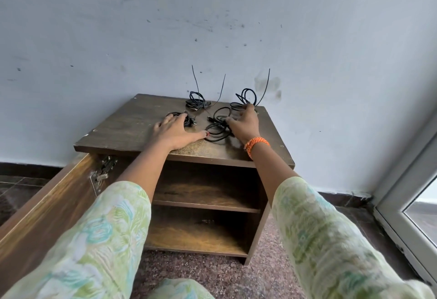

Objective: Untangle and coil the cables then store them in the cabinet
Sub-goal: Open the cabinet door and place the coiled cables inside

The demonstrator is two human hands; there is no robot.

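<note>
A low wooden cabinet point(132, 130) stands against the pale wall point(212, 26), its door point(47, 204) swung wide open to the left, both shelves inside bare. Four black coiled cables lie on its top, all in the far half; the near strip along the front edge is bare wood.

The left hand point(173, 130) lies palm-down with fingers spread, its fingertips resting on the left coil point(188, 120) (thumb stretched toward the middle). The right hand point(243, 123), an orange thread bracelet point(255, 143) at its wrist, reaches over the centre coil point(217, 123); its fingertips touch the right rear coil point(246, 97) by the back edge, but whether that grip pinches the cable I cannot tell. The rear left coil point(196, 101) sits apart, untouched, near the wall. Thin cable-tie tails stand up from the coils. A window frame point(406, 192) closes the right side; speckled floor point(212, 270) lies open before the cabinet.
</note>
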